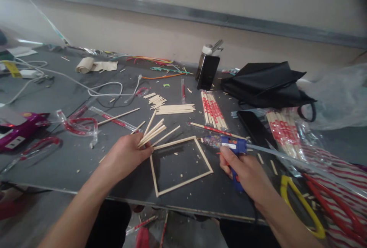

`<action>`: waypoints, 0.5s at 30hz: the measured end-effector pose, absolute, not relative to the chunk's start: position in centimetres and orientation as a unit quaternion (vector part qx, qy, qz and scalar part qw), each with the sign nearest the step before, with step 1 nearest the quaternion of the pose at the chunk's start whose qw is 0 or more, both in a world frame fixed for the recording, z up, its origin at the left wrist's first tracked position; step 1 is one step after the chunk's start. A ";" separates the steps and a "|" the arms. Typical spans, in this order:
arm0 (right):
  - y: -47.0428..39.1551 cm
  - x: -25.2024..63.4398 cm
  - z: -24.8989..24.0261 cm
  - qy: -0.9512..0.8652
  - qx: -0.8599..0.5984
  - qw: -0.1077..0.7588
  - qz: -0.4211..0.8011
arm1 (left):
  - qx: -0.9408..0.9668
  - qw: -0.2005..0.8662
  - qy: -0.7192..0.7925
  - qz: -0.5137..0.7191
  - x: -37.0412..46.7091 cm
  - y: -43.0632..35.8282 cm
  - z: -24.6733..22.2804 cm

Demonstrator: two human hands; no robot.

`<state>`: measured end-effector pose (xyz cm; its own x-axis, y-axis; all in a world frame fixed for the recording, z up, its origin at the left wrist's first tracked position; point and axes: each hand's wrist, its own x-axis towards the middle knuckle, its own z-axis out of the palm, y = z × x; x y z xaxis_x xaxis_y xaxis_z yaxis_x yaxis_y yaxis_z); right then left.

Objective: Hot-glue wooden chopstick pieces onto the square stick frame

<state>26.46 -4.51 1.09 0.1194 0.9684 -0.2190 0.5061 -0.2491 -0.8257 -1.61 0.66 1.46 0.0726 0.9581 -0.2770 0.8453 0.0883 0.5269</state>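
My left hand is closed round a small bundle of wooden sticks that fans out past the fingers. Under its fingertips lies one corner of a four-sided wooden stick frame, flat on the dark table. My right hand grips a blue hot glue gun by its handle, with a long clear glue stick trailing from the back. The gun's nozzle is close to the frame's far right corner; whether it touches I cannot tell.
Loose sticks and wrapped chopsticks lie beyond the frame. A phone leans on a bottle, beside a black bag. Scissors with red handles and a yellow-handled tool are at right. White cable crosses the left.
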 end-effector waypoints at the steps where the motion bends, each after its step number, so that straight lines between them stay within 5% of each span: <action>1: -4.5 26.5 1.1 -0.538 -0.687 0.293 0.391 | 0.668 0.299 0.675 0.094 -1.6 0.7 1.4; 15: -4.3 26.4 1.0 -0.542 -0.683 0.294 0.391 | 0.672 0.310 0.665 0.101 -1.9 0.5 1.3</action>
<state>26.43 -4.34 0.95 0.1060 0.9709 -0.2149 0.5106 -0.2386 -0.8260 -1.85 0.54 1.29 0.0954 0.9563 -0.2765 0.8308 0.0766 0.5513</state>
